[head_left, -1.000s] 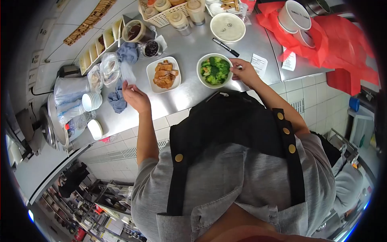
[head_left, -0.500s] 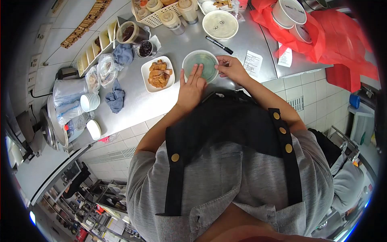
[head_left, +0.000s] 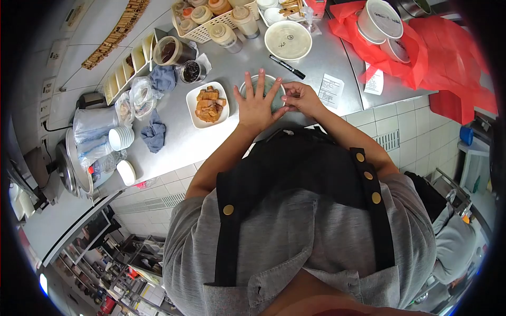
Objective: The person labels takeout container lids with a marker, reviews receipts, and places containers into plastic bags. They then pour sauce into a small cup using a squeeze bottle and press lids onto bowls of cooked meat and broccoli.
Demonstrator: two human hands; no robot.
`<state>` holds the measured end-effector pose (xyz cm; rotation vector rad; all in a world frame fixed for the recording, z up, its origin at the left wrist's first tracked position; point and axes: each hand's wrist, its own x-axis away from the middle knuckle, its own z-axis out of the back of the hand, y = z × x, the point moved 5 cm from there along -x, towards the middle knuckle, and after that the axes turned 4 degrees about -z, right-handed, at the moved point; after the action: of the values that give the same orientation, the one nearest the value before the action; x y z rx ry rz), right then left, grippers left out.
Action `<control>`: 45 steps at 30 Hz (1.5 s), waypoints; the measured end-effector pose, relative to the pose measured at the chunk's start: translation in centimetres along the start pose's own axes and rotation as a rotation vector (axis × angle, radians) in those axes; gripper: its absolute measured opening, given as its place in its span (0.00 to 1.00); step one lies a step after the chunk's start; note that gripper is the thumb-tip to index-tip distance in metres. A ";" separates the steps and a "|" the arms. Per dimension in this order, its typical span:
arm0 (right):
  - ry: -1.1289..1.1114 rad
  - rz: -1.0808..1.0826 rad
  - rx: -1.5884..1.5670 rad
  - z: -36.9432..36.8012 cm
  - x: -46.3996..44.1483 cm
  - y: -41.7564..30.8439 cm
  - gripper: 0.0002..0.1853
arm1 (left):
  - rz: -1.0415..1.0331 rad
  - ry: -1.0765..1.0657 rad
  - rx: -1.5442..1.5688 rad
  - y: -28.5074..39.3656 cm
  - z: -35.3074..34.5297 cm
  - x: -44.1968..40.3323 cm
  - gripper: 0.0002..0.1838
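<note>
A round takeout bowl with a translucent lid (head_left: 279,98) sits on the steel counter in front of me, its contents showing greenish through the lid. My left hand (head_left: 257,106) lies over it with fingers spread wide and hides much of the top. At the right rim my right hand (head_left: 304,100) pinches the lid's edge between thumb and fingers. Left of the bowl stands a square white dish (head_left: 192,111) of browned, cut-up fried pieces (head_left: 210,105).
A black marker (head_left: 287,67) and a lidded, marked tub (head_left: 288,40) lie beyond the bowl. To the right are a paper receipt (head_left: 330,90) and a red bag (head_left: 432,47) with white tubs. Sauce jars (head_left: 191,71), blue cloths (head_left: 153,132) and a bottle basket (head_left: 203,32) stand left and behind.
My left hand has gone from a few fingers pressing on the lid to a wide spread across it. My right hand stays pinched at the rim.
</note>
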<state>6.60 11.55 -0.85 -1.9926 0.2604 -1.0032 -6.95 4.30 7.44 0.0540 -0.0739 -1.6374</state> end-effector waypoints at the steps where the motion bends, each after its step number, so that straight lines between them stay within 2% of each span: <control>1: -0.001 -0.019 -0.016 0.0 0.0 0.0 0.24 | -0.007 0.001 0.011 -0.1 0.1 -0.2 0.44; 5: 0.013 -0.033 0.030 -0.1 -0.1 0.1 0.24 | -0.056 0.056 0.131 -1.7 -0.1 -0.4 0.41; 7: -0.050 0.013 0.046 0.0 -0.5 0.6 0.24 | -0.075 0.134 0.221 -2.6 -0.9 -0.8 0.37; 8: -0.027 0.011 0.079 0.3 -0.6 0.9 0.27 | -0.083 0.153 0.228 -2.6 -0.8 -1.0 0.37; 10: -0.038 0.016 0.184 0.8 -0.3 0.5 0.26 | -0.075 0.104 0.102 -1.9 0.4 -0.7 0.35; 11: -0.034 0.025 0.196 1.9 0.0 -0.3 0.26 | -0.046 0.096 0.111 -1.5 1.3 -0.9 0.30; 12: -0.002 0.054 0.248 3.3 0.3 -1.7 0.24 | -0.049 0.114 0.110 -1.5 1.9 -1.7 0.30; 14: 0.101 0.147 0.301 6.6 0.5 -5.1 0.20 | -0.045 0.308 0.227 -1.3 3.4 -3.5 0.22; 15: 0.153 0.202 0.331 9.1 -0.4 -6.7 0.19 | -0.060 0.414 0.186 0.1 6.0 -5.8 0.16; 16: 0.203 0.257 0.359 11.5 -1.4 -8.5 0.18 | -0.054 0.425 0.184 1.3 7.0 -8.3 0.16; 18: 0.228 0.299 0.340 14.8 -3.7 -12.2 0.17 | 0.052 0.408 0.856 2.3 7.1 -14.6 0.15; 20: 0.249 0.352 0.319 16.8 -6.0 -15.8 0.17 | 0.112 0.492 1.234 2.8 4.7 -21.8 0.21; 21: 0.242 0.293 0.237 17.3 -7.6 -16.7 0.16 | 0.106 0.514 1.226 2.9 5.0 -24.9 0.21; 23: 0.192 0.200 0.199 18.5 -10.8 -17.6 0.15 | 0.459 0.104 1.597 3.0 3.0 -30.0 0.34; 24: 0.185 0.214 0.209 18.8 -11.7 -18.3 0.15 | 0.452 0.123 1.594 2.9 3.0 -31.8 0.34; 26: 0.223 0.121 0.249 19.2 -13.0 -19.1 0.12 | 0.646 0.035 1.709 2.7 1.1 -34.2 0.44; 27: 0.238 0.108 0.233 19.3 -13.1 -19.6 0.09 | 0.658 -0.046 1.781 2.4 0.3 -35.2 0.53; 28: 0.233 0.107 0.237 19.4 -13.3 -20.2 0.09 | 0.661 -0.040 1.783 1.7 -0.2 -36.1 0.53; 30: 0.235 0.030 0.256 19.7 -14.0 -20.8 0.07 | 0.786 -0.183 1.905 0.8 -1.7 -37.2 0.59; 32: 0.240 -0.022 0.204 20.4 -16.0 -20.6 0.08 | 0.833 -0.233 1.990 1.3 -1.7 -36.5 0.62; 34: 0.245 -0.065 0.152 20.5 -16.0 -20.7 0.10 | 0.759 -0.120 1.930 1.9 0.0 -35.4 0.62; 36: 0.190 -0.154 -0.133 20.3 -15.0 -21.5 0.16 | 0.724 -0.119 1.937 4.0 1.2 -31.7 0.60; 37: 0.205 -0.168 -0.072 20.7 -15.5 -21.5 0.22 | 0.594 -0.077 1.923 5.0 2.3 -29.6 0.59; 38: 0.203 -0.172 -0.079 20.9 -15.6 -21.6 0.22 | 0.463 -0.038 1.904 6.1 3.1 -27.5 0.58; 40: 0.143 -0.257 -0.031 20.9 -15.5 -21.4 0.23 | 0.590 -0.133 1.938 8.7 2.6 -22.7 0.56; 42: 0.150 -0.272 0.011 20.8 -15.9 -21.2 0.25 | 0.505 -0.244 1.954 11.7 2.5 -18.2 0.57; 44: 0.205 -0.234 0.149 20.6 -15.0 -22.0 0.26 | 0.511 -0.338 1.966 14.1 2.1 -14.4 0.57; 45: 0.212 -0.146 0.203 20.6 -14.9 -22.2 0.25 | 0.529 -0.364 1.984 14.9 1.8 -13.2 0.56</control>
<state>7.94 45.17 1.99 -1.7422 0.1228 -1.2839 8.63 16.48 10.36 1.1116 -1.7688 -0.4756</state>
